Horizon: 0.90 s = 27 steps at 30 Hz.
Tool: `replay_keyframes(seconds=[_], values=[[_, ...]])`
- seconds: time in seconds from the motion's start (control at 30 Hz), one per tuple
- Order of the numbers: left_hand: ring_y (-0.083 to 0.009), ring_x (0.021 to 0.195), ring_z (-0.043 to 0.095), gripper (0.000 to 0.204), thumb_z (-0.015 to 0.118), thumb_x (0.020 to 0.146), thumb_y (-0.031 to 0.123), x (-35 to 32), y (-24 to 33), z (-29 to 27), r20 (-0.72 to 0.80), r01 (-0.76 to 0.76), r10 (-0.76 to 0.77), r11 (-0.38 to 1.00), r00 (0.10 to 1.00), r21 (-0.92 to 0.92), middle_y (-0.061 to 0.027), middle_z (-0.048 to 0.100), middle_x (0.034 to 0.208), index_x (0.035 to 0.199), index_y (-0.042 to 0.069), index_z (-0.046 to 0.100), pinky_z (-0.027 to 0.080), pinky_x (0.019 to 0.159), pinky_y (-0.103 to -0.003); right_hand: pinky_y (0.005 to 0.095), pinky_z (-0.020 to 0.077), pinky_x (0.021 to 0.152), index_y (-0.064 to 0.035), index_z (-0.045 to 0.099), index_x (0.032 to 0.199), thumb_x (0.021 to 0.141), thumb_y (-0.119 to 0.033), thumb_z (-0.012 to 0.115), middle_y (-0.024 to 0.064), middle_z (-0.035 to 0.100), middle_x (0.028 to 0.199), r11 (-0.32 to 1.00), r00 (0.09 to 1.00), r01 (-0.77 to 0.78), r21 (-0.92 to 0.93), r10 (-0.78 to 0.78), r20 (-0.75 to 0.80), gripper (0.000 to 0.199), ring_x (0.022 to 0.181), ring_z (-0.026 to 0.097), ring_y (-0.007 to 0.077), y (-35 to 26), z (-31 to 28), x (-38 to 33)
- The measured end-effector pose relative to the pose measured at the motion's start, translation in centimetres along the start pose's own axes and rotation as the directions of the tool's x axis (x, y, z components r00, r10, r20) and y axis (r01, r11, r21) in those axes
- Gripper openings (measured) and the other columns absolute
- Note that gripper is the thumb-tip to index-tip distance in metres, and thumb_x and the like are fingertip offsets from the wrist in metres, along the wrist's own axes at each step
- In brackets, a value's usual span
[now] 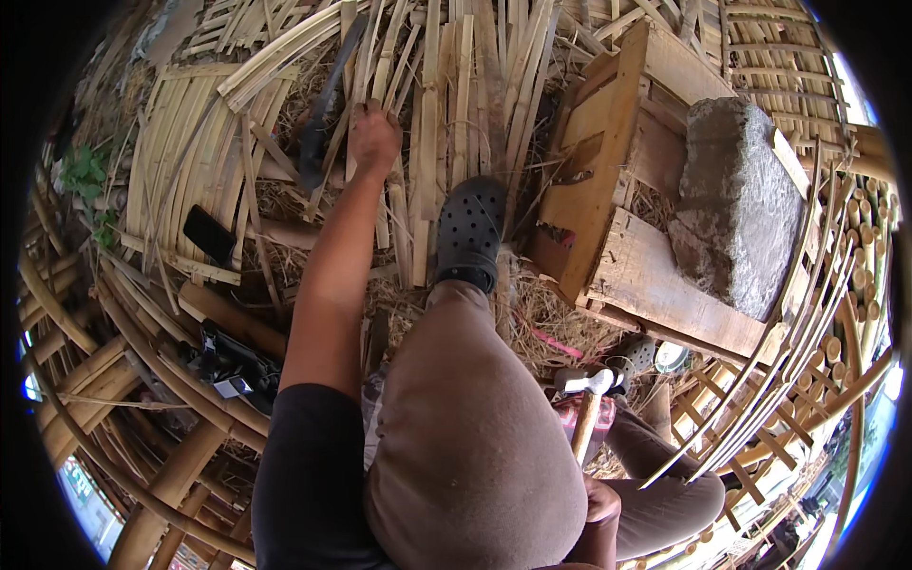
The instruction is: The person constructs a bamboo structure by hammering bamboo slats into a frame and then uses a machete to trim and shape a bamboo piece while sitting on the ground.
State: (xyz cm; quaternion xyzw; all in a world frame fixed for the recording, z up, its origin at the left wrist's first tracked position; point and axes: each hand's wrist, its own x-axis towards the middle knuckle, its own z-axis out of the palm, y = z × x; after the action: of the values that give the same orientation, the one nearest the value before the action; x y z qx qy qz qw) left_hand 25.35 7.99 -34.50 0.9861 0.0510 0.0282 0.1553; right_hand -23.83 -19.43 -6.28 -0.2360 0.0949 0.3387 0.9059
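My left hand (pixel 373 141) reaches forward to the split bamboo strips (pixel 429 123) on the ground. Its fingers curl down around a strip, though the fingertips are partly hidden. Just left of that hand lies a long dark tool, machete-like in shape (pixel 315 133). My right hand (pixel 600 501), low beside my raised knee, is closed around the wooden handle of a hammer (pixel 587 418). The hammer's metal head points up and away from me. Between the two hands my foot, in a dark clog (pixel 470 228), rests beside the strips.
At the right, a wooden crate (pixel 608 161) bears a big grey stone block (pixel 736 199). A woven bamboo panel (pixel 176 161) lies at the left with a black phone (pixel 208 235) on it. Bundled bamboo poles (pixel 863 237) and bent strips line the right side. Straw litters the ground.
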Motion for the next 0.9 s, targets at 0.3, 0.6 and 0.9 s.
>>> replay_keyframes(seconds=[0.3, 0.6, 0.9], values=[[-0.0383, 0.092, 0.067, 0.042, 0.056, 0.092, 0.042, -1.1, 3.7, -0.1, 0.232, 0.091, -0.020, 0.949, 0.973, -0.301, -0.0203, 0.071, 0.087, 0.107, 0.004, 0.067, 0.053, 0.083, -0.046, 0.0411, 0.0530, 0.075, 0.0029, 0.036, 0.133, 0.095, 0.003, 0.055, 0.0187, 0.061, 0.091, 0.999, 0.999, -0.018, -0.034, 0.017, -0.031, 0.042, 0.085, 0.066, 0.0290, 0.2, -0.3, -0.2], [-0.0418, 0.104, 0.062, 0.057, 0.064, 0.084, 0.006, -0.3, 1.3, 2.4, 0.061, -0.063, 0.063, 0.998, 0.996, -0.004, -0.0230, 0.039, 0.141, 0.137, 0.003, 0.042, 0.055, 0.086, -0.047, 0.0416, 0.0535, 0.075, 0.0025, 0.036, 0.134, 0.094, 0.005, 0.056, 0.0182, 0.063, 0.090, 0.997, 0.995, 0.072, 0.011, -0.071, -0.070, 0.044, 0.084, 0.066, 0.0287, -0.2, 0.2, 0.2], [-0.0426, 0.098, 0.065, 0.045, 0.064, 0.089, 0.015, 1.0, -0.1, -0.6, 0.163, -0.003, -0.029, 0.981, 0.986, 0.196, -0.0247, 0.041, 0.130, 0.128, 0.001, 0.047, 0.055, 0.083, -0.050, 0.0380, 0.0540, 0.076, 0.0022, 0.037, 0.132, 0.093, 0.007, 0.058, 0.0157, 0.064, 0.092, 0.999, 0.993, 0.039, -0.022, -0.041, -0.110, 0.045, 0.084, 0.068, 0.0263, -0.4, 0.0, 0.1]])
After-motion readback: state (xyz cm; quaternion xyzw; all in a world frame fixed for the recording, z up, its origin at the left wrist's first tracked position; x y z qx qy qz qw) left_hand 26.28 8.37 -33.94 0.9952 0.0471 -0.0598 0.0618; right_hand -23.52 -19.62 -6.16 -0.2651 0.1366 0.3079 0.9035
